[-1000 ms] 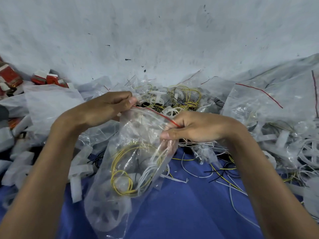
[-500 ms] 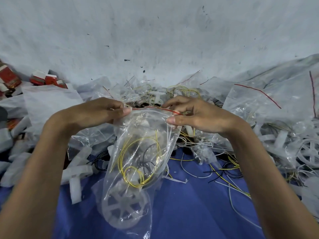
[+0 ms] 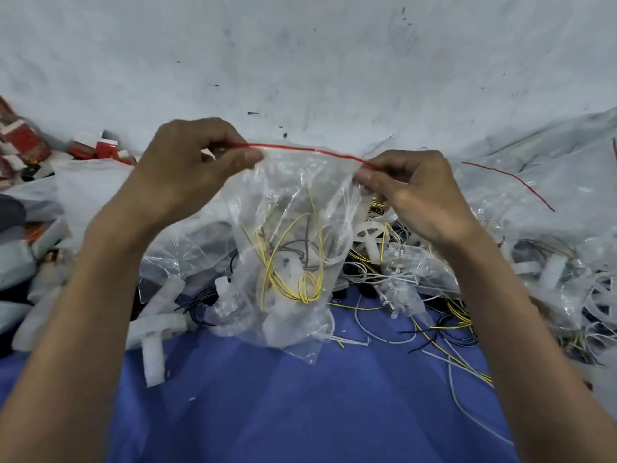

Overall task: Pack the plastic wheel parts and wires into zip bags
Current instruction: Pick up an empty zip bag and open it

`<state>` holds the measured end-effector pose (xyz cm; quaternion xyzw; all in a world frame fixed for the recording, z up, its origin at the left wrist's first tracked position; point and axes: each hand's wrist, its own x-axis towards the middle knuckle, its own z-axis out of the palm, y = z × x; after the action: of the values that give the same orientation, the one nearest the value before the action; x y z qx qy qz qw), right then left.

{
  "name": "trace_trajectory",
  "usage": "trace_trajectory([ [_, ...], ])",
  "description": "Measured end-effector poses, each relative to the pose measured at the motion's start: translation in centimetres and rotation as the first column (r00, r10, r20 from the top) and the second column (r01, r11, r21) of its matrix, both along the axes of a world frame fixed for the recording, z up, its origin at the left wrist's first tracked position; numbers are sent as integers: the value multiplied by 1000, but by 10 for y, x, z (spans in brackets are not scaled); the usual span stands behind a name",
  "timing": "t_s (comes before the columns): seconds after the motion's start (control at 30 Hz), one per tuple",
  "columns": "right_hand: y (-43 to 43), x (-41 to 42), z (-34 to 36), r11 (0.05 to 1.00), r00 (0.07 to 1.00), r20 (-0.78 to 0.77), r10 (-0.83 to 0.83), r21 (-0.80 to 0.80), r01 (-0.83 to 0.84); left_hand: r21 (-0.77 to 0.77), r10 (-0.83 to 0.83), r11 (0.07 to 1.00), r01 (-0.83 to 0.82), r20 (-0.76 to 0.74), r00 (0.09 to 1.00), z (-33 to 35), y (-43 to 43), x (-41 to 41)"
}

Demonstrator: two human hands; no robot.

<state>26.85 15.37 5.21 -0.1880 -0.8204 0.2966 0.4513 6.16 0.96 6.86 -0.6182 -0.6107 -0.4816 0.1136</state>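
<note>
In the head view, a clear zip bag (image 3: 293, 208) is held up above the blue cloth (image 3: 300, 402), in the middle of the scene. Its red zip strip (image 3: 307, 150) is pinched at the left end by the left hand (image 3: 187, 168) and at the right end by the right hand (image 3: 414, 192), thumb against curled fingers in each case, and is stretched straight between them. Yellow wires (image 3: 293, 279) and a white wheel part (image 3: 288, 267) are seen low inside the bag. Loose wires (image 3: 437, 332) are spread on the cloth to the right; white plastic parts (image 3: 157, 329) lie to the left. Red boxes (image 3: 26, 142) are seen far left.
</note>
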Motion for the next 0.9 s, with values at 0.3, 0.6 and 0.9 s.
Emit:
trace_trajectory([
  [0.3, -2, 2, -2, 994, 985, 141, 96, -70, -87, -28, 7, 1000, -6, 48, 999, 0, -4, 6],
  [0.6, -13, -11, -12, 817, 854, -70, 515, -261, -514, 91, -225, 968, 234, -99, 969, 34, -28, 21],
  [0.9, 11, -7, -28, 931, 787, 497, 366, -209, -300, -680, -449, 617, 396, 109, 887, -3, 10, 35],
])
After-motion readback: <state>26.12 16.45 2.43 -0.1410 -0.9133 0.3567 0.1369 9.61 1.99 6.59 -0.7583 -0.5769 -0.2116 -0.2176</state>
